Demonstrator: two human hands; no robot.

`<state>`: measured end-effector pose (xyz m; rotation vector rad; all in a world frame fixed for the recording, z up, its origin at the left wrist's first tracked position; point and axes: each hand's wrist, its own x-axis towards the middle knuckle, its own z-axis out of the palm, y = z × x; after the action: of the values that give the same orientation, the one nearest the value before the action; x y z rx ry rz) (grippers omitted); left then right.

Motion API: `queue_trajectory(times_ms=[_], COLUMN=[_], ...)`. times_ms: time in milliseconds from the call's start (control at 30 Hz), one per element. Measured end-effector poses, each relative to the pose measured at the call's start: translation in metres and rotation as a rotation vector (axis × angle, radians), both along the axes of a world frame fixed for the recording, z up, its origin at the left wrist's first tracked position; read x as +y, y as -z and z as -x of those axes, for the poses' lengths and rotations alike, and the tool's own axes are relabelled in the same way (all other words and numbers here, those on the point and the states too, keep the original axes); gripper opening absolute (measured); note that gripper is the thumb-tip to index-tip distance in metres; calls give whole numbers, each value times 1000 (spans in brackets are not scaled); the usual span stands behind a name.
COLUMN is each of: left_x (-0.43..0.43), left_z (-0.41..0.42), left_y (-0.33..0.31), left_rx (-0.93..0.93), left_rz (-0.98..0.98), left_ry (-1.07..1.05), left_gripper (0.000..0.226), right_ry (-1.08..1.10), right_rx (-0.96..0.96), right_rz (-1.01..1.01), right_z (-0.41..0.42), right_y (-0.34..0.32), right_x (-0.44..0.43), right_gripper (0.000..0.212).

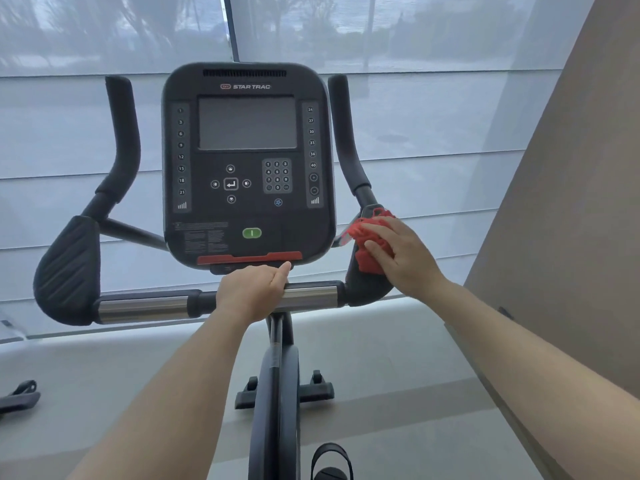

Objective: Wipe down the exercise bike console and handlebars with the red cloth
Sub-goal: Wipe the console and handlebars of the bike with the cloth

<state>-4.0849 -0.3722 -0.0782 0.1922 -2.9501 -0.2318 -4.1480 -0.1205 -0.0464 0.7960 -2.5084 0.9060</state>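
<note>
Window blinds (pixel 433 133) behind; right hand (pixel 405 258) spread atop red cloth (pixel 366 262), left hand (pixel 252 292) gripping handlebars (pixel 145 306)

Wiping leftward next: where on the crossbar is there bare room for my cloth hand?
Bare: the crossbar between left pad and left hand, and a short stretch right of that hand. Crowded: right pad, under cloth and right hand.

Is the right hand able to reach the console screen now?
Probably yes: the right hand presses the red cloth on the handlebar beside the console, and nothing blocks the way to the screen.
</note>
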Motion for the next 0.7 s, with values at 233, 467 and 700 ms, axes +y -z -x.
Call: queue_trajectory(times_ms=[233,467,700], left_x=[2,2,1], left_z=[-3,-2,0], left_y=[1,1,0], left_rx=[-3,-18,-49], left_rz=[-16,10,11], left_ry=[-39,-45,-41], left_gripper=[57,57,56], right_ry=[-117,70,60], right_rx=[-6,-166,-72], right_rz=[48,468,343], right_z=[-28,-25,-47], right_y=[19,21,39], right_x=[16,7,4], right_gripper=[34,28,31])
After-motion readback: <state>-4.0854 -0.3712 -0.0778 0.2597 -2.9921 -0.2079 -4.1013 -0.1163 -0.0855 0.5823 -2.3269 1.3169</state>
